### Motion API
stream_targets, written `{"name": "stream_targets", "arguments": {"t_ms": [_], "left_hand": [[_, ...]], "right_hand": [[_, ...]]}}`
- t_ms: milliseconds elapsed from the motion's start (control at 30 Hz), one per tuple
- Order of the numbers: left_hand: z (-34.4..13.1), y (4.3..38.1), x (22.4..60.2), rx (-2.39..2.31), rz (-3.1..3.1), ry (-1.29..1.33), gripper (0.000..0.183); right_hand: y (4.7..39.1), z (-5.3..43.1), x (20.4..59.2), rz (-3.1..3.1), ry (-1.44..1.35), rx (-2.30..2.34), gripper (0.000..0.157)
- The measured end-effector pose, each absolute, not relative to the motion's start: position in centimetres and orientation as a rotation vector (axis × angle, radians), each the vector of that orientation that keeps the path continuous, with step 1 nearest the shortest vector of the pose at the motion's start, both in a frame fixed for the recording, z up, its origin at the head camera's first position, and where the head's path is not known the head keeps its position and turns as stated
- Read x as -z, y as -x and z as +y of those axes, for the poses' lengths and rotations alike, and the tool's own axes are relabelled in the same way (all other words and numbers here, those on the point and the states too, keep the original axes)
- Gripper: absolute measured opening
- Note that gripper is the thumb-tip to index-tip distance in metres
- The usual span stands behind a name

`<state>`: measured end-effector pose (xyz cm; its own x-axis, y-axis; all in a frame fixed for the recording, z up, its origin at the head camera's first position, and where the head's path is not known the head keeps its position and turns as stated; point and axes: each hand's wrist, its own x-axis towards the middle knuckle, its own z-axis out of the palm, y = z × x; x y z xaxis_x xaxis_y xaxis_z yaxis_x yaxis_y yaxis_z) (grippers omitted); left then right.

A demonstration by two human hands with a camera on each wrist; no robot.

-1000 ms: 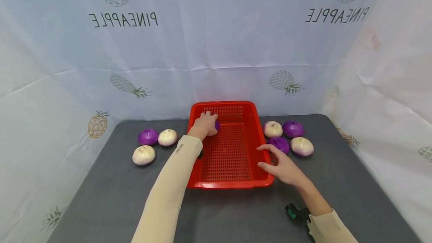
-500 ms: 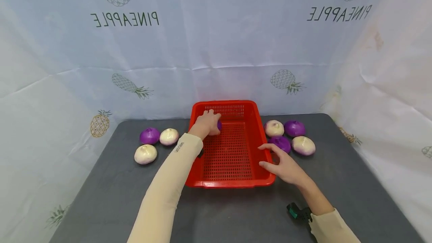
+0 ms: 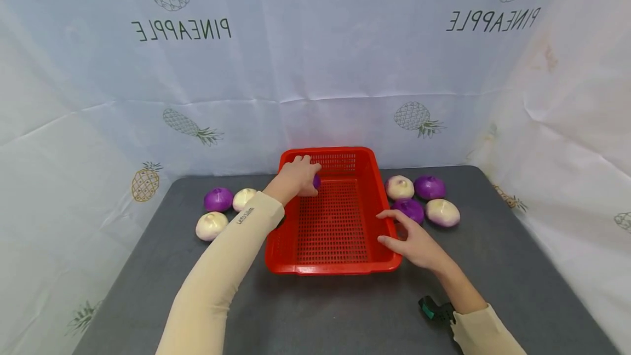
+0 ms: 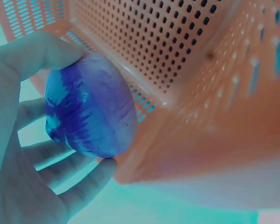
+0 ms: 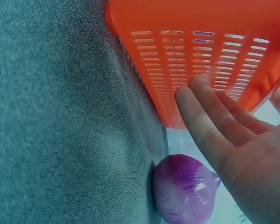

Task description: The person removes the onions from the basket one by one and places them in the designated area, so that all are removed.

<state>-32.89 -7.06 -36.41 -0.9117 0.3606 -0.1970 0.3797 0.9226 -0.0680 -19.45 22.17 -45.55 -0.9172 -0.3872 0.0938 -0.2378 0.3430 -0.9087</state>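
My left hand (image 3: 297,175) holds a purple onion (image 4: 91,105) at the left side of a red basket (image 3: 335,267). In the left wrist view its thumb lies on top and the fingertips come from below, with the perforated basket wall behind. Only a sliver of this onion shows past the hand in the head view. By the basket's right rim is my right hand (image 3: 414,240), thumb and forefinger spread apart. Its fingers (image 5: 210,121) lie fairly straight before the basket's outer wall in the right wrist view; whether they touch it I cannot tell.
Left of the basket sit a purple onion (image 3: 218,200) and two whitish ones, the nearer being a whitish onion (image 3: 211,226). Several more, among them a whitish-purple onion (image 3: 442,212), cluster on the right. A pineapple-print cloth (image 3: 315,59) hangs behind the dark table (image 3: 315,316).
My left forearm has swung left, and the left hand has shifted slightly up and left with the onion in it. The right hand stays at the basket's right rim.
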Motion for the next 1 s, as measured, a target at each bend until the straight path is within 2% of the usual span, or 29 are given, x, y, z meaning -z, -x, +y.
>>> {"name": "stream_targets", "arguments": {"t_ms": [267, 833, 1000], "left_hand": [[-7.8, 31.6, 35.7, 0.177, 2.881, -0.673, 0.077], [-11.7, 27.5, 34.1, 0.061, 3.01, -1.002, 0.062], [-13.2, 26.4, 33.5, -0.023, 3.037, -1.025, 0.061]], "right_hand": [[19.7, 22.2, 45.6, 2.44, 0.607, 1.639, 0.046], [19.3, 22.2, 45.4, 2.451, 0.576, 1.643, 0.046], [19.4, 22.2, 45.4, 2.452, 0.583, 1.647, 0.046]]}}
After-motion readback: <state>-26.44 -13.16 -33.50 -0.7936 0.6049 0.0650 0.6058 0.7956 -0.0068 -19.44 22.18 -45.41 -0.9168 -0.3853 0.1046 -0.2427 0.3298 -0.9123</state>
